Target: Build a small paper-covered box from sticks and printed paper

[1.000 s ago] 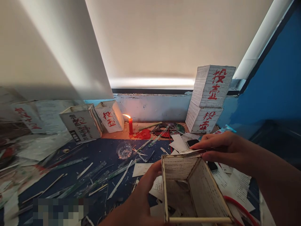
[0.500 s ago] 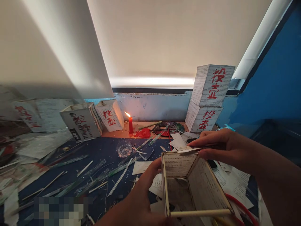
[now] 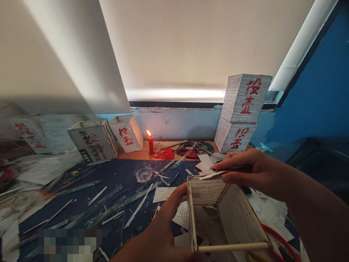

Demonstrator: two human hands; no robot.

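Note:
An open box (image 3: 237, 214), covered in printed paper with thin sticks along its rim, is tilted so I look into it. My left hand (image 3: 166, 225) grips its left side, thumb against the outer wall near the far corner. At the far rim, my right hand (image 3: 245, 169) pinches a narrow white strip (image 3: 211, 175) that looks like paper, its free end along the edge. Something thin and dark shows between those fingers, but I cannot make out what it is.
A lit red candle (image 3: 151, 145) stands at the back beside red wax (image 3: 165, 154). Similar boxes (image 3: 127, 134) with red characters stand left, and two are stacked right (image 3: 240, 109). A clear round dish (image 3: 144, 172), sticks and paper scraps litter the dark tabletop (image 3: 114, 175).
My right hand has moved slightly left along the far rim with the strip. My left hand and the box stay nearly in place. The candle flame leans less.

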